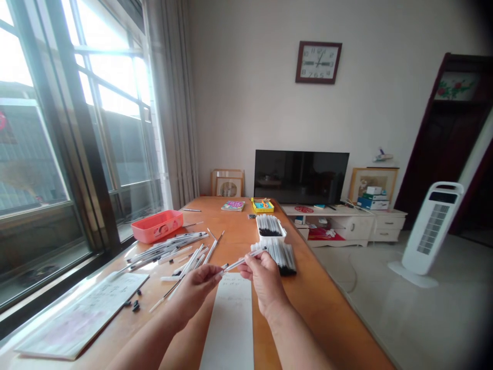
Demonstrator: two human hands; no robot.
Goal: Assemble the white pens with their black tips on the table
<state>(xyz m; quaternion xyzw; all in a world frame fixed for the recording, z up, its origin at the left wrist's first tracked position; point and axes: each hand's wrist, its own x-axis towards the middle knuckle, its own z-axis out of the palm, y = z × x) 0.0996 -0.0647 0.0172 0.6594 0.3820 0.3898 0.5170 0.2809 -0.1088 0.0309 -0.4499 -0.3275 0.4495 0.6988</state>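
Observation:
A white-barrelled pen (235, 264) with dark ends is held up at a slant over the table. My right hand (265, 277) is closed around its barrel in a pinch. At the pen's lower left end, my left hand (201, 281) pinches with thumb and fingertips; a small dark piece shows there, too small to name. Loose pen parts (169, 249), white tubes and thin refills, lie scattered left of my hands. Just beyond my right hand, a row of black-capped pens (283, 257) lies side by side. Beneath my hands stretches a long paper sheet (229, 324) with faint writing.
A red plastic basket (157, 226) stands at the left by the window. Black caps (135, 306) lie near an open notebook (82, 316). At the far right side, a white tray (284, 235) holds pens, with a yellow box (262, 206) behind it. A booklet (233, 206) lies farther back.

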